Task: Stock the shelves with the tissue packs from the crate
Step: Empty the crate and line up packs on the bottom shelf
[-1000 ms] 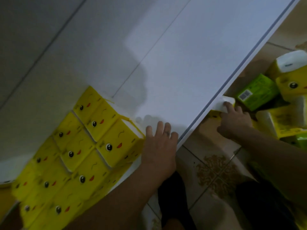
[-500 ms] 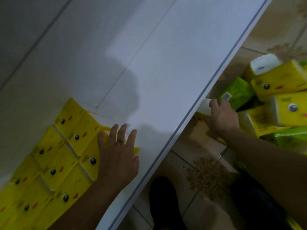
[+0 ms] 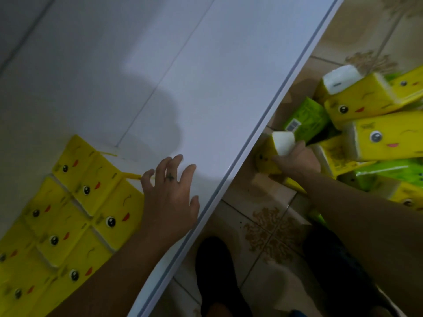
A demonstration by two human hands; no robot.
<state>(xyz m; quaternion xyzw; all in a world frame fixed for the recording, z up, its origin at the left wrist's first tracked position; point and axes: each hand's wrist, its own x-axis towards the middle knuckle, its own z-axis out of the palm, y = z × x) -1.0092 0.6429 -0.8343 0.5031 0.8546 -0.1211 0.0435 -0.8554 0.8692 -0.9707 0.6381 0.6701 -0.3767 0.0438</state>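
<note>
Tissue pack (image 3: 283,143) half-hidden under right hand (image 3: 299,160)

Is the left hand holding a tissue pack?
No, the left hand is spread open over the shelf; the right hand grips a yellow tissue pack.

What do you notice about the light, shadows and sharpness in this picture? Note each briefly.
Head view: dim overall, with the brightest patch on the white shelf; a soft rounded shadow falls on it above the left hand; the stocked yellow packs sit in gloom; the right hand and its tissue pack look slightly soft.
</note>
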